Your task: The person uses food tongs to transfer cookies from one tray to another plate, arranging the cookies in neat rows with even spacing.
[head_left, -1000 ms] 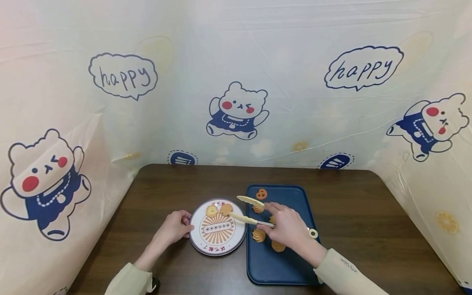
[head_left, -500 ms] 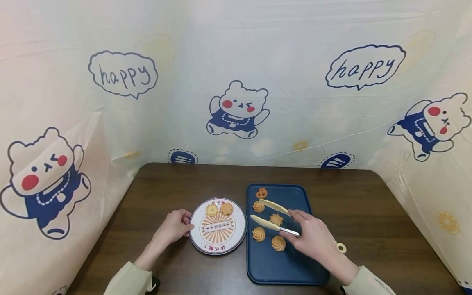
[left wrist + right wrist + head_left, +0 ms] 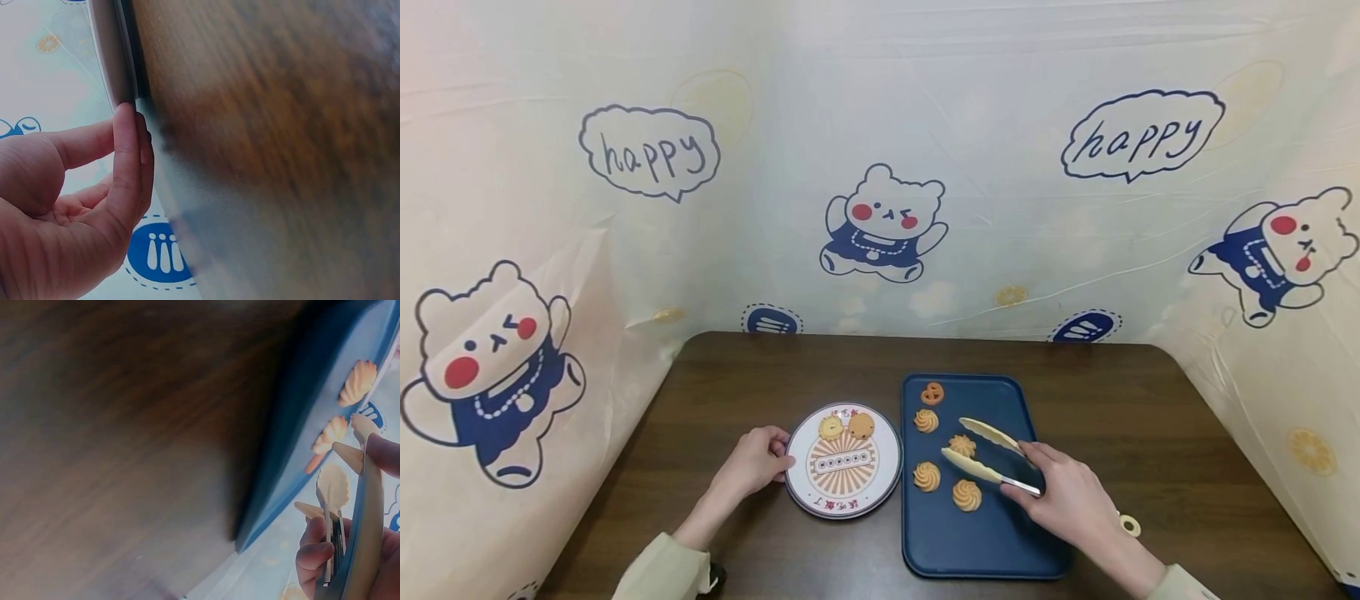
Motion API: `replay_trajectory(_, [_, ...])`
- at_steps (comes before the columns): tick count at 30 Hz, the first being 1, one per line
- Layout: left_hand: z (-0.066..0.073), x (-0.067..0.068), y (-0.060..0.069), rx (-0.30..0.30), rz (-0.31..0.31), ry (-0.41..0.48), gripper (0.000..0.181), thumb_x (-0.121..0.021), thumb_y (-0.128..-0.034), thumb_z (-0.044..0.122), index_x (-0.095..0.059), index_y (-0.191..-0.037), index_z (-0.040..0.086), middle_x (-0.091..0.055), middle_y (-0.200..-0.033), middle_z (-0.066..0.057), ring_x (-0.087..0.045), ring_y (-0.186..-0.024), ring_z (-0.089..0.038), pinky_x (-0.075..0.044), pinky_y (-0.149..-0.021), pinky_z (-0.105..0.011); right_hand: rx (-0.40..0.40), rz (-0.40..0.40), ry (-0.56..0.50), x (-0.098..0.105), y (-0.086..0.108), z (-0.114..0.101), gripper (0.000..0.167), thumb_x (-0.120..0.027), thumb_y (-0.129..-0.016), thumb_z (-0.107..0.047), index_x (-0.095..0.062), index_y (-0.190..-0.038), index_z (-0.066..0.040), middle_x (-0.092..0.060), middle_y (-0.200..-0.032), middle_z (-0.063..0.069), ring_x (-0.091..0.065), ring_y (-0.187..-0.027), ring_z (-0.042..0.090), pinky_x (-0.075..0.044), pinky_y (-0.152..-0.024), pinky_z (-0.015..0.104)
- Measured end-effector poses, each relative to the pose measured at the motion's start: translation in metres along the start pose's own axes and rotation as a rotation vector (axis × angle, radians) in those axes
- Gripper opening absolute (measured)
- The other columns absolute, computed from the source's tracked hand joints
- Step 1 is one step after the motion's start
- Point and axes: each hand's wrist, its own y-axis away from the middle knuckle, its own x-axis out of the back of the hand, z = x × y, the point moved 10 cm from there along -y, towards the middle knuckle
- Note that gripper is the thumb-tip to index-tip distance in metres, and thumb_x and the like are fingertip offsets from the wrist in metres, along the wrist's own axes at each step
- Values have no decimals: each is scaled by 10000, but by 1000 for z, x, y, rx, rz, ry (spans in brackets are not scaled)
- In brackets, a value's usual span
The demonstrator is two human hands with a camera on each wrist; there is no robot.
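Note:
My left hand [image 3: 754, 463] pinches the left rim of a white plate [image 3: 872, 483]; in the left wrist view, the fingers [image 3: 127, 156] touch the plate's edge [image 3: 111, 56]. Two round cookies [image 3: 831, 428] lie near the plate's far rim. My right hand [image 3: 1067, 498] holds cream-tipped tongs [image 3: 992, 433], their tips apart around a star-shaped cookie [image 3: 961, 446] on the blue tray [image 3: 955, 546]. Three swirled cookies [image 3: 927, 477] and a pretzel [image 3: 932, 393] are also on the tray. In the right wrist view, the right hand [image 3: 381, 550] grips the tongs [image 3: 369, 506].
The tray stands just right of the plate on a brown wooden table [image 3: 737, 375]. Behind and beside the table hangs a pale cloth [image 3: 1000, 125] with printed bears. A dark band [image 3: 717, 577] circles the left wrist.
My right hand has moved rightward with the tongs, from over the plate to over the tray, uncovering the cookies there. The left hand and the plate have stayed where they were.

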Motion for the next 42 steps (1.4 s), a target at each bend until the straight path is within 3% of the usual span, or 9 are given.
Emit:
replay_trajectory(9, [-1,0,-1,-2,5,2,354,-744,-866,-2,-597,-1178,-84,-546,-857,-107,-579,-687,-182,-575,-622,-298,-6,-12,9,-2,4,8,665,-825,-773,-468,-675,-1238,-16,-665,-1195,204,-678,-988,380,-549,-803,559])
replay_trajectory(17, [5,0,2,-62,11,45,279,-711,-863,-55,-594,-1107,-120,-546,-824,-106,-587,-637,-165,-575,-581,-320,0,-20,6,-4,4,8,655,-811,-787,-482,-680,-1239,-27,-669,-1196,186,-680,-987,370,-553,-787,546])
replay_trajectory(42, [3,0,-1,-40,10,31,292,-723,-863,-38,-594,-1115,-106,-547,-831,-107,-586,-643,-172,-573,-586,-313,14,0,-7,-8,4,10,578,-811,-800,-456,-712,-1202,-53,-692,-1172,126,-689,-988,335,-560,-799,518])
